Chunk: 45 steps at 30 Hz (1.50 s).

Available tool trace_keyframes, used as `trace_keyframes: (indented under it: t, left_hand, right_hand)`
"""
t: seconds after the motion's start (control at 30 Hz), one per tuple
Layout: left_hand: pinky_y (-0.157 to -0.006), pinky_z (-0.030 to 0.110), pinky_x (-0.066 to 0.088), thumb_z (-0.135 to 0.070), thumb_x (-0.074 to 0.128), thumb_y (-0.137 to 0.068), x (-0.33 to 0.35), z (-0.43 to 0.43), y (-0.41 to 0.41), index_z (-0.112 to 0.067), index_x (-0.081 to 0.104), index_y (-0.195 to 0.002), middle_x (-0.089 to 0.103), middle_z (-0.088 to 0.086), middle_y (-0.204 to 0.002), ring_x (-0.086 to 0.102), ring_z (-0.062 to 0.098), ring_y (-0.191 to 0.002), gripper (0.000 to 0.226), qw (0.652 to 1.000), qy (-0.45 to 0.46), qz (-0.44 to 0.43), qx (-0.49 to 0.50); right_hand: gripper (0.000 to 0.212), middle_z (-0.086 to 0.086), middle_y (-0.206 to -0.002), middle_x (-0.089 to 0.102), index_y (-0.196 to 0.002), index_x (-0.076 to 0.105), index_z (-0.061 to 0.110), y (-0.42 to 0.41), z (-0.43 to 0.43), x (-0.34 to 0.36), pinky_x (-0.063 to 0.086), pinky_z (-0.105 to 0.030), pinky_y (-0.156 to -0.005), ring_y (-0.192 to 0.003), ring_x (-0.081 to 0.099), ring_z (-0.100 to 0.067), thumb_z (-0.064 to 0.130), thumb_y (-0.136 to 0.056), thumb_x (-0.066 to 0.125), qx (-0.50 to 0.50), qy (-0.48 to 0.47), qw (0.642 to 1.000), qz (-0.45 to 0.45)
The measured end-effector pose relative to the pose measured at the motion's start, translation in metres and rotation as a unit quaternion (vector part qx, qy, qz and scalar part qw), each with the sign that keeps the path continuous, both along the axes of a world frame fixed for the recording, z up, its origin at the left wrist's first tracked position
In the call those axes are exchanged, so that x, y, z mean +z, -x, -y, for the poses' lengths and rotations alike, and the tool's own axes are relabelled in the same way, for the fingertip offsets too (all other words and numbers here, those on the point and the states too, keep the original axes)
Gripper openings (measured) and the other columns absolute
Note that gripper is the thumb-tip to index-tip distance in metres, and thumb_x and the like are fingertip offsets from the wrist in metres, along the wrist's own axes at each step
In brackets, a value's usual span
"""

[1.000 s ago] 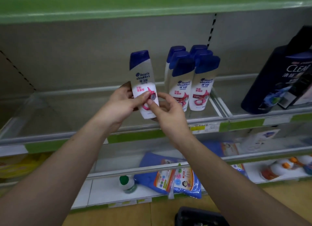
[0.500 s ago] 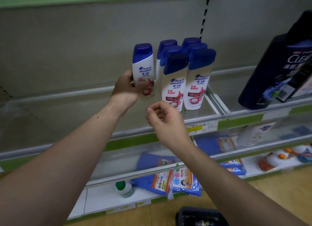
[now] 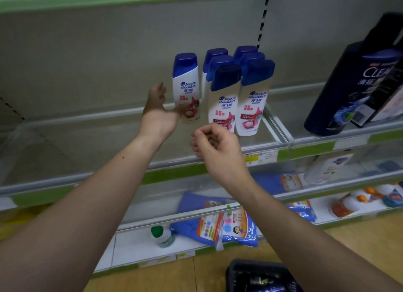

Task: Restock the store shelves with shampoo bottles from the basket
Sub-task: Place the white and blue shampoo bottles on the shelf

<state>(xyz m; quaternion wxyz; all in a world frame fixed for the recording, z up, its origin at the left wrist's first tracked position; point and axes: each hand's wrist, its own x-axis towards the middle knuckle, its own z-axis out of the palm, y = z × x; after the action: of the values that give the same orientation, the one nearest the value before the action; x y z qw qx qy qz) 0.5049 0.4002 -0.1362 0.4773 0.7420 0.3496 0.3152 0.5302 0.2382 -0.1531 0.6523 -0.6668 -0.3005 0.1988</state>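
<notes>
Fingers [image 3: 157, 93] of the left hand [image 3: 158, 119] were spread open beside the shampoo bottle [image 3: 185, 82], the thumb at its lower label, touching or nearly so.
The shelf [image 3: 98, 139] held that bottle upright, just left of a cluster of matching blue-capped bottles [image 3: 239, 95], with a large dark bottle [image 3: 340, 91] farther right. The basket [image 3: 250, 264] sat on the floor below, dark bottles inside. The right hand [image 3: 218, 150] hovered before the shelf's front rail, fingers loosely curled, holding nothing.

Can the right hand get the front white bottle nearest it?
Probably yes. The right hand holds nothing and hovers just in front of that bottle, with nothing standing between them, so its fingers likely only need to stretch forward.
</notes>
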Motion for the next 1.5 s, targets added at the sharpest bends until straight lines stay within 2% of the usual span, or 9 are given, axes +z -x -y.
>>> trace_keyframes:
  t: [0.07, 0.2, 0.33, 0.43, 0.93, 1.1, 1.27, 1.4, 1.5]
  left_hand:
    - [-0.101, 0.021, 0.038, -0.015, 0.074, -0.088, 0.001, 0.021, 0.017, -0.015, 0.042, -0.142, 0.051, 0.005, -0.143, 0.05, 0.013, -0.129, 0.063, 0.996, -0.054, 0.043, 0.058]
    - [-0.069, 0.022, 0.05, -0.017, 0.058, -0.099, 0.001, 0.08, 0.053, -0.018, 0.062, -0.1, 0.065, -0.003, -0.088, 0.061, 0.006, -0.073, 0.004, 0.983, -0.038, 0.177, 0.039]
    - [-0.056, 0.02, 0.046, -0.014, 0.051, -0.103, -0.02, 0.152, 0.068, -0.009, 0.062, -0.084, 0.06, 0.002, -0.068, 0.052, 0.008, -0.056, 0.022, 0.984, 0.048, 0.167, -0.031]
    - [-0.056, 0.019, 0.045, -0.014, 0.051, -0.103, -0.056, 0.197, 0.07, -0.008, 0.062, -0.082, 0.058, -0.001, -0.063, 0.051, 0.008, -0.055, 0.025, 0.986, 0.097, 0.127, -0.055]
    - [-0.061, 0.016, 0.048, -0.022, 0.051, -0.104, -0.307, 0.373, 0.058, -0.001, 0.063, -0.093, 0.061, 0.003, -0.072, 0.058, 0.003, -0.06, 0.027, 0.939, 0.226, -0.167, -0.2]
    - [-0.074, 0.036, 0.052, -0.035, 0.05, -0.103, -0.393, 0.409, 0.064, -0.014, 0.064, -0.097, 0.069, 0.011, -0.09, 0.066, 0.023, -0.082, 0.025, 0.901, 0.22, -0.278, -0.25]
    - [-0.092, 0.043, 0.052, -0.041, 0.052, -0.101, -0.474, 0.432, 0.073, -0.025, 0.063, -0.095, 0.07, 0.007, -0.096, 0.068, 0.024, -0.09, 0.02, 0.868, 0.243, -0.331, -0.278]
    - [-0.079, 0.029, 0.051, -0.038, 0.052, -0.101, -0.528, 0.446, 0.073, -0.025, 0.062, -0.106, 0.067, -0.003, -0.099, 0.066, 0.018, -0.095, 0.017, 0.852, 0.252, -0.355, -0.291]
    - [-0.073, 0.019, 0.042, -0.036, 0.052, -0.101, -0.563, 0.452, 0.07, -0.021, 0.061, -0.113, 0.063, -0.007, -0.104, 0.06, 0.01, -0.095, 0.021, 0.848, 0.249, -0.363, -0.294]
  right_hand:
    - [0.014, -0.009, -0.084, 0.07, -0.089, 0.066, 0.017, 0.002, 0.01, 0.004, 0.058, -0.048, -0.082, -0.084, 0.067, -0.029, 0.015, -0.099, 0.057, 0.003, -0.011, 1.0, 0.003]
    - [0.022, -0.005, -0.074, 0.064, -0.081, 0.063, 0.012, 0.003, 0.037, 0.004, 0.054, -0.041, -0.076, -0.071, 0.062, -0.014, 0.016, -0.101, 0.055, 0.011, -0.032, 0.999, -0.013]
    - [0.027, -0.008, -0.065, 0.054, -0.076, 0.057, 0.006, 0.005, 0.081, -0.011, 0.044, -0.033, -0.062, -0.064, 0.05, -0.019, 0.013, -0.102, 0.053, -0.004, -0.041, 0.998, -0.039]
    - [0.033, -0.001, -0.06, 0.052, -0.069, 0.052, 0.011, 0.007, 0.123, -0.038, 0.04, -0.023, -0.056, -0.055, 0.046, -0.009, 0.013, -0.102, 0.053, -0.013, -0.01, 0.999, -0.051]
    - [0.045, -0.009, -0.061, 0.045, -0.065, 0.046, 0.008, -0.001, 0.335, -0.292, 0.035, -0.034, -0.058, -0.058, 0.041, -0.016, 0.041, -0.095, 0.054, -0.141, 0.18, 0.957, -0.18]
    - [0.035, -0.005, -0.064, 0.05, -0.067, 0.051, 0.016, 0.011, 0.374, -0.371, 0.039, -0.032, -0.061, -0.06, 0.045, -0.012, 0.027, -0.1, 0.056, -0.184, 0.237, 0.929, -0.214]
    - [0.027, -0.002, -0.073, 0.057, -0.086, 0.059, 0.005, 0.025, 0.403, -0.45, 0.043, -0.027, -0.062, -0.067, 0.05, -0.012, 0.029, -0.1, 0.056, -0.196, 0.315, 0.897, -0.239]
    - [0.014, 0.005, -0.085, 0.06, -0.104, 0.06, 0.011, 0.033, 0.42, -0.508, 0.04, -0.006, -0.052, -0.072, 0.055, -0.009, 0.024, -0.1, 0.057, -0.188, 0.383, 0.87, -0.247]
    - [0.028, 0.0, -0.11, 0.066, -0.122, 0.057, 0.014, 0.041, 0.426, -0.549, 0.051, -0.021, -0.076, -0.091, 0.063, -0.018, 0.028, -0.098, 0.059, -0.173, 0.431, 0.843, -0.27]
